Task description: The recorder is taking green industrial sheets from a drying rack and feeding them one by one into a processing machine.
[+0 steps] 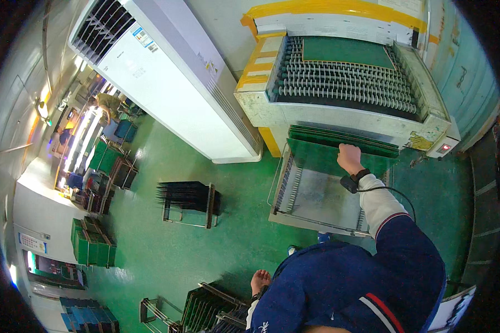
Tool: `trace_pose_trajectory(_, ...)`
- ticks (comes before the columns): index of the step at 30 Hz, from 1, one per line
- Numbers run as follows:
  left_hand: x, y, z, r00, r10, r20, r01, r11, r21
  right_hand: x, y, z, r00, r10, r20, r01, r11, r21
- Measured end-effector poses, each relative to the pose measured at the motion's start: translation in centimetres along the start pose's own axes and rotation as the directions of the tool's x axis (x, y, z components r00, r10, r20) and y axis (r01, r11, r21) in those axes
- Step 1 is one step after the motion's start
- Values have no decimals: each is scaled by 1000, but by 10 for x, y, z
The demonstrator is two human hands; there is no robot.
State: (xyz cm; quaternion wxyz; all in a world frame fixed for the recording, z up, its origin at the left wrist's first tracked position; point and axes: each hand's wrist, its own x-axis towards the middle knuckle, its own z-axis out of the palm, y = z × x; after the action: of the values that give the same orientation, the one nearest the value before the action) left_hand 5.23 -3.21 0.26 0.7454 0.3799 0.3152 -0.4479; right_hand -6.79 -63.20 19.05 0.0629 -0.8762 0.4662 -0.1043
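Note:
My right hand (350, 160) is closed on the upper edge of a green board (316, 152), which stands in a metal rack (294, 219) on the floor ahead of me. Several more green boards (344, 136) stand upright behind it at the rack's far end. The near part of the rack shows a bare grey bottom with slotted sides. My left hand (260, 281) hangs low by my side, fingers loosely curled and apart, with nothing visible in it. Closest to it is a rack of dark green boards (208, 308).
Beyond the rack stands a roller conveyor machine (344, 83) with a flat green board (347, 53) on its rollers. A tall white air conditioner (172, 83) is to its left. A rack of black panels (186, 197) sits mid-floor. People (106, 102) work at lit benches far left.

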Motion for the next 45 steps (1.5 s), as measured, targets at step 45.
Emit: trace_pose_trajectory(45, -17, -2, 32, 992, 0, -129, -3, 1000, -25, -4, 3, 2, 1000, 20, -10, -20, 1000, -24)
